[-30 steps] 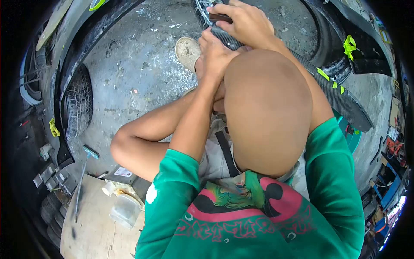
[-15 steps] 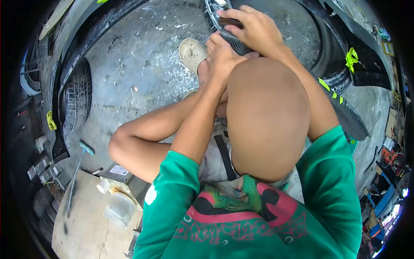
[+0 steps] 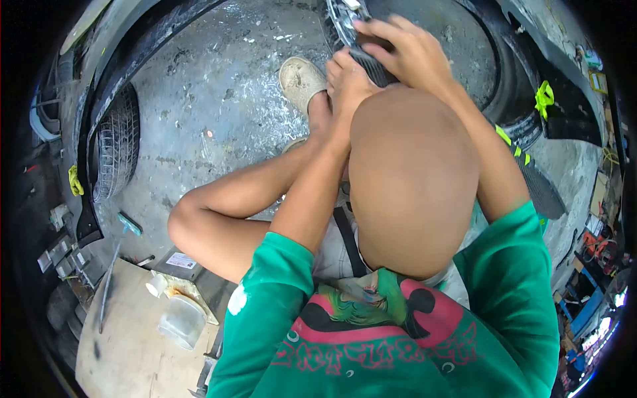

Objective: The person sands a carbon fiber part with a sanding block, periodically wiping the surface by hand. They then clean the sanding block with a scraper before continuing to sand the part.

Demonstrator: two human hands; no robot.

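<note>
A single view, from a camera worn on the person's head, looks steeply down over their own green shirt (image 3: 391,338) and raised knee (image 3: 411,179), which sit very close and fill the lower middle. The wide fisheye lens bends the edges into a dark round border. Farther off, toward the top, lie the concrete floor (image 3: 219,93) and both hands (image 3: 385,60). A tire (image 3: 116,149) curves along the left edge, a wooden board (image 3: 126,351) at lower left.

Both hands, left hand (image 3: 346,78) beside right hand (image 3: 408,52), rest on the long black ribbed carbon-weave panel (image 3: 531,174); a worn pale shoe (image 3: 300,79) lies just left of them.
</note>
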